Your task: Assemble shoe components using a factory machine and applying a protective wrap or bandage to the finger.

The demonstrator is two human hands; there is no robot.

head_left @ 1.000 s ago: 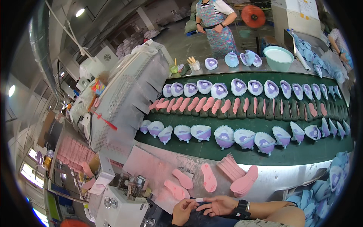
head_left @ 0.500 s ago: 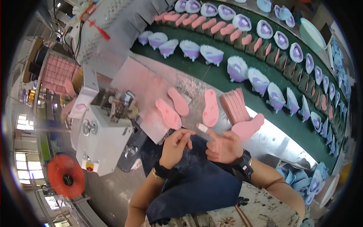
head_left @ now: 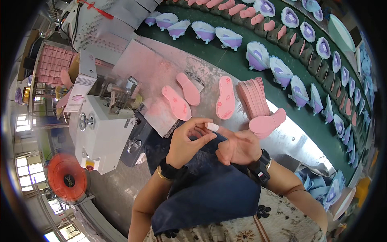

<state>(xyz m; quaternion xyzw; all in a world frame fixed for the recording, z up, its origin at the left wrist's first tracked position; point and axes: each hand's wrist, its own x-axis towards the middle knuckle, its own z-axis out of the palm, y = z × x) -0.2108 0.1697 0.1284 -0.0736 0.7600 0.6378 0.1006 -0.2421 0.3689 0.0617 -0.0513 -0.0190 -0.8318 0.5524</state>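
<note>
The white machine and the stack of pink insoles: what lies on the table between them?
In the head view, three loose pink insoles lie between the white machine and the stack of pink insoles.

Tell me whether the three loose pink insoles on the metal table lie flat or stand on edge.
Flat. The three pink insoles each show their full sole outline on the metal table; only the stacked ones beside them stand edgewise.

Your left hand (head_left: 187, 141) pinches a white wrap (head_left: 212, 127) that sits on a fingertip of your right hand (head_left: 238, 146). The wrap is short, pale and tube-like, lying across the finger and tilted slightly down toward four o'clock. It is held above your dark blue apron, just short of the table edge. The nearest pink insole (head_left: 225, 98) lies flat at twelve o'clock from it, sole up.
</note>
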